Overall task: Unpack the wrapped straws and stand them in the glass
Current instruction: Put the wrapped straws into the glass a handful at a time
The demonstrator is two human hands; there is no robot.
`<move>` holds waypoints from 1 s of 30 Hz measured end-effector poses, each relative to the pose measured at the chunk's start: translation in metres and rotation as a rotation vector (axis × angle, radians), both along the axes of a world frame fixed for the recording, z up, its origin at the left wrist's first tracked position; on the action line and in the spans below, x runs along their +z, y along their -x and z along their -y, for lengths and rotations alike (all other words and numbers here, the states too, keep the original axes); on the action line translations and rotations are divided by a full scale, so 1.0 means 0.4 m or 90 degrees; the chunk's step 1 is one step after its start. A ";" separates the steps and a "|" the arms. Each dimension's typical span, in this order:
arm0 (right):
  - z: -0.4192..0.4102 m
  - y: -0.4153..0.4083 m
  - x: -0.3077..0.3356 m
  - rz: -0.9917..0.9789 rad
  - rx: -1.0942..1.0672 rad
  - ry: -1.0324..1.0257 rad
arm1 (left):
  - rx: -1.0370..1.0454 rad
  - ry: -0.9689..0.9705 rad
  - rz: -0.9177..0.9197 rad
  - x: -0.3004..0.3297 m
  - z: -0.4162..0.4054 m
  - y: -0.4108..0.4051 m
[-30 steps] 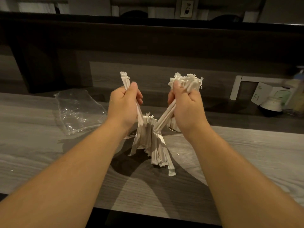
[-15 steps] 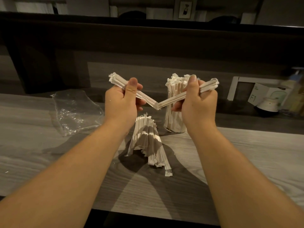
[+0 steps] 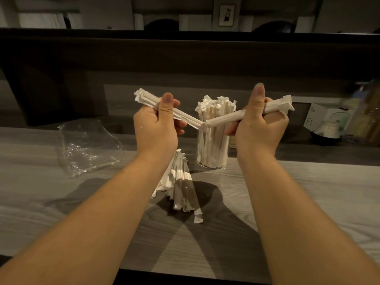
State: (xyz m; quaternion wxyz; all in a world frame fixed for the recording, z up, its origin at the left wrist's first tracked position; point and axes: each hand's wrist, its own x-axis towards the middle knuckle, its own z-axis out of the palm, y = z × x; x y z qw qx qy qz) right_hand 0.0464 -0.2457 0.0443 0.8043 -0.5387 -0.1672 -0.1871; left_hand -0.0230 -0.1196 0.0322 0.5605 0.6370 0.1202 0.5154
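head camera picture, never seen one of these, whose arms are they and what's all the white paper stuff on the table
There is no machine here. The camera sits on a person's head and looks forward and down, so the two bare arms reaching in from the bottom are the wearer's own.

The left hand and the right hand each grip a small bunch of white paper-wrapped straws; the two bunches meet at their inner tips in a shallow V in front of the clear drinking glass. That glass stands on the grey wood-grain table and is already packed with upright wrapped straws.

Nearer the wearer lies a loose pile of wrapped straws. To the left lies a crumpled clear plastic bag.
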 end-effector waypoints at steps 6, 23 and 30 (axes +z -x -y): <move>0.012 -0.020 0.007 0.043 -0.039 -0.005 | -0.006 -0.064 0.032 0.027 0.031 -0.015; -0.007 -0.082 -0.009 0.094 -0.071 0.131 | 0.088 -0.277 -0.019 0.039 0.013 -0.091; -0.026 -0.091 -0.003 0.091 -0.004 0.174 | 0.029 -0.289 -0.045 0.070 0.013 -0.122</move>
